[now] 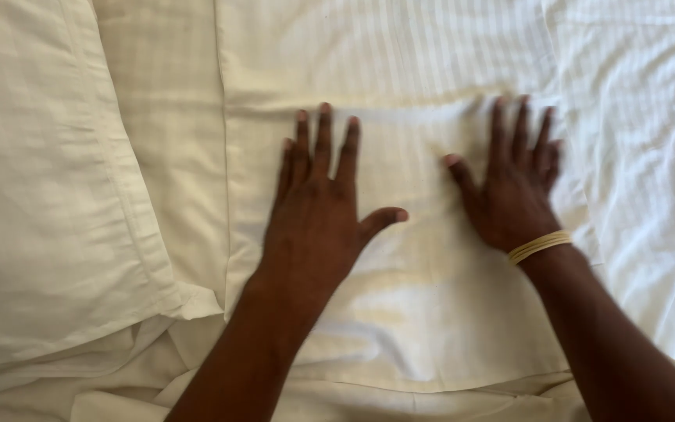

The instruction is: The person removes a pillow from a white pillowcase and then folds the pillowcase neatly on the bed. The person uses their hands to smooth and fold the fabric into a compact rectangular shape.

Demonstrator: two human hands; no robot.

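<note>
Fingers of the left hand lie flat and close together on a cream pillowcase, with the thumb swung out to the side; those of the right hand are spread apart and a little blurred, also pressed palm-down, gripping nothing. Both hands rest on the far half of the pillowcase, side by side but not touching, the left near its left seam and the right close to its right edge. A band of pale yellow circles the right wrist. Under the palms the cloth looks smooth and flat, and a fold line runs across just beyond the fingertips; nearer the body the same cloth is slacker, with soft creases and a rumpled hem at the bottom edge. Judging by that, the flattening seems well along at the far end and unfinished at the near end. To the left lies a plump pillow in striped cream cloth, its corner overlapping a flat strip of sheet beside the pillowcase. To the right a whiter, wrinkled sheet covers the bed. Whether the pillowcase holds a pillow cannot be told; it lies thin.
</note>
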